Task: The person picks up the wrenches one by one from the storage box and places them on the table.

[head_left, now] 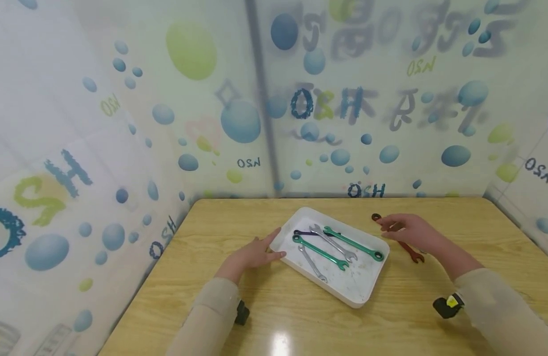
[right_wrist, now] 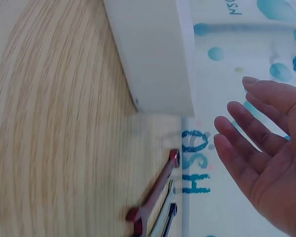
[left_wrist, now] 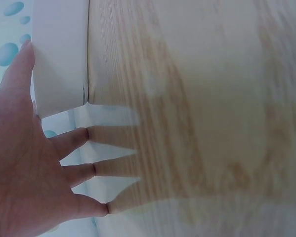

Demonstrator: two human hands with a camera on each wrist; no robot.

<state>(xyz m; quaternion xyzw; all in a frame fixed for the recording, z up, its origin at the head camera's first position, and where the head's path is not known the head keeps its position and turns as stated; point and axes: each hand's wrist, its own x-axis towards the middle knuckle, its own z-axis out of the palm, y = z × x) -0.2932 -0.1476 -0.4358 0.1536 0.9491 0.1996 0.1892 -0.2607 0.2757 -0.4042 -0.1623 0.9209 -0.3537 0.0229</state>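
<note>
A white tray [head_left: 360, 299] sits slantwise on the table, holding several wrenches: two green ones [head_left: 320, 252], two silver ones [head_left: 335, 242] and a dark purple one [head_left: 304, 233]. My left hand [head_left: 252, 253] is at the tray's left corner, thumb against its side; the left wrist view shows the other fingers spread, tips on the tabletop. Right of the tray, my right hand [head_left: 409, 231] hovers over a red wrench [head_left: 411, 252], fingers loosely bent and holding nothing. In the right wrist view, a silver wrench [right_wrist: 163, 210] and a dark blue one [right_wrist: 170, 217] lie beside the red wrench.
The wood-grain table [head_left: 176, 296] carries everything. Printed curtains [head_left: 202, 113] with bubble patterns stand along its back and sides. A black device [head_left: 241, 312] is strapped at the left wrist and another [head_left: 447, 305] at the right.
</note>
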